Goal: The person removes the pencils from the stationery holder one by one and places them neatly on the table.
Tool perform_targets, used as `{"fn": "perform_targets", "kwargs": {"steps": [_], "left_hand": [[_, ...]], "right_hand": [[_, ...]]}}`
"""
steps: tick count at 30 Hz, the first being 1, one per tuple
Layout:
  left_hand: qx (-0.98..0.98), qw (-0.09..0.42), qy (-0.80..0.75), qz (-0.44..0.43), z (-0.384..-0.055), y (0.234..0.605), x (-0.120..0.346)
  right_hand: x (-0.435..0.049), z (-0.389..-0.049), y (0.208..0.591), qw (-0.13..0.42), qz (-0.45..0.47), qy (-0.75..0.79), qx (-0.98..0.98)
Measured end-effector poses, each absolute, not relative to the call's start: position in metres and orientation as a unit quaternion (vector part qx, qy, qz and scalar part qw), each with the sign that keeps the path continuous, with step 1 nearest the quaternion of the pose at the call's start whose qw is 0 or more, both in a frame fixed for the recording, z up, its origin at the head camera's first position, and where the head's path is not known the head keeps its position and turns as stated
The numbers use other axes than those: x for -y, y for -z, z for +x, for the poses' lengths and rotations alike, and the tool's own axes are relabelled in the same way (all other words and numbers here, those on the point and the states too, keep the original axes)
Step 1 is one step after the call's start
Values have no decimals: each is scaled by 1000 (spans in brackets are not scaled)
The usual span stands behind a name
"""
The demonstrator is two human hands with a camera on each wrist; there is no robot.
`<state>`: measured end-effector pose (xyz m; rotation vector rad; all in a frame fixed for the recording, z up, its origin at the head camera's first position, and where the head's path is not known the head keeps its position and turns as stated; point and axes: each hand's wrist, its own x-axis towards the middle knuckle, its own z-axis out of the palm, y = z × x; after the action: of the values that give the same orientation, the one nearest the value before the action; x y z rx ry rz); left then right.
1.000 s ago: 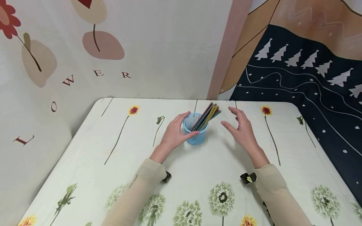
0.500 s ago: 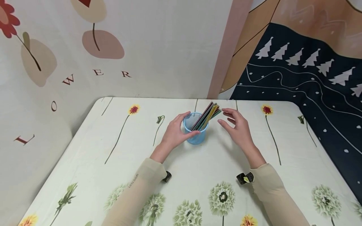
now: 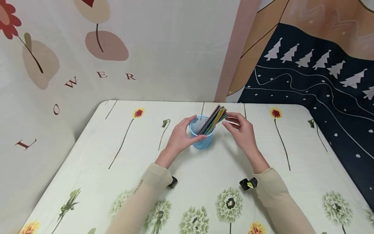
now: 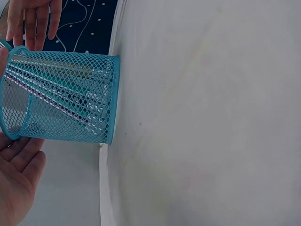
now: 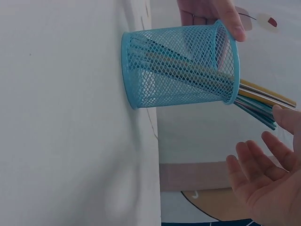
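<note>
A light blue mesh pencil cup [image 3: 202, 143] stands upright on the table, its mesh wall [image 4: 61, 94] filling much of the left wrist view. My left hand [image 3: 180, 137] grips it around the rim, thumb at the near side and fingers at the far side. A bundle of coloured pencils [image 3: 212, 121] leans in the cup towards the right, dark, yellow and green among them. My right hand [image 3: 243, 134] hovers beside their upper ends, fingers loosely bent. In the right wrist view its thumb tip overlaps the ends of the pencils [image 5: 269, 98], with the other fingers spread below.
A white cloth printed with flowers covers the table [image 3: 201, 182]. Behind it hangs a pale curtain [image 3: 175, 58] with printed letters, and a dark cloth with white trees [image 3: 292, 78] at the right. Each wrist carries a small black device [image 3: 248, 184].
My right hand has moved left to the pencils' upper ends, its thumb and fingers drawing closer together. The left hand and the cup have stayed in place.
</note>
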<state>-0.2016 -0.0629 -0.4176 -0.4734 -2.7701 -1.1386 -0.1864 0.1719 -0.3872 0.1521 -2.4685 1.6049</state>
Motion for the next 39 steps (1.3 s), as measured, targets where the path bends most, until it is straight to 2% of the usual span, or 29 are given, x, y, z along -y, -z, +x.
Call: {"fn": "perform_targets", "kwargs": {"steps": [23,39], "left_hand": [[914,62,368,-159,-202,418,64],[914,58,370,-157,-201,418,64]], "right_hand": [[-160,-185,388,75,27,-570,818],[-154,-190,391,110,21,-583,805]]}}
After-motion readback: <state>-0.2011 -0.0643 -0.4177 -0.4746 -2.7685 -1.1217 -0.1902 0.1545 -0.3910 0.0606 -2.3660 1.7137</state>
